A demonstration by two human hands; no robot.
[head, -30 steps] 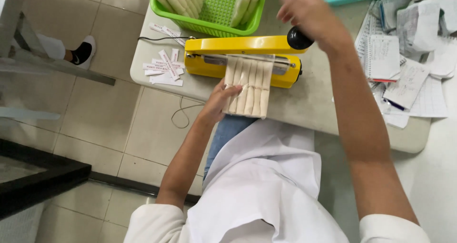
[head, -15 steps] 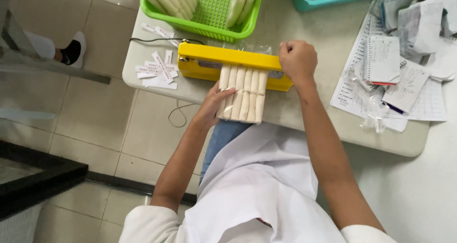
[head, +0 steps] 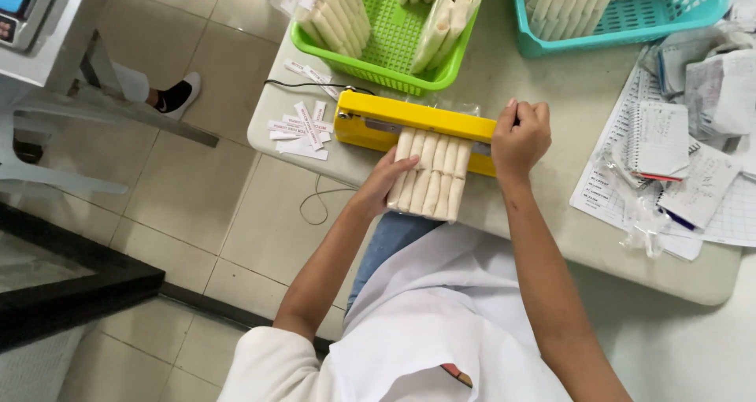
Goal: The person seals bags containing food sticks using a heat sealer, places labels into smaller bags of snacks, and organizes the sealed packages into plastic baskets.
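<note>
A yellow heat sealer [head: 402, 118] lies on the grey table [head: 551, 237] with its arm pressed down. My right hand [head: 520, 138] is closed around the sealer's handle at its right end. A clear bag of several pale rolls [head: 431, 177] sticks out from under the arm toward me. My left hand [head: 384, 183] rests flat against the bag's left side, holding it in place.
A green basket [head: 394, 32] and a teal basket [head: 622, 16] with bagged rolls stand behind the sealer. White paper labels [head: 299, 126] lie left of it. Notebooks and sheets [head: 669, 158] cover the table's right. A person's shoe [head: 177, 95] shows on the tiled floor.
My right hand has pushed the sealer's arm down from raised to shut on the bag. My left hand stays on the bag.
</note>
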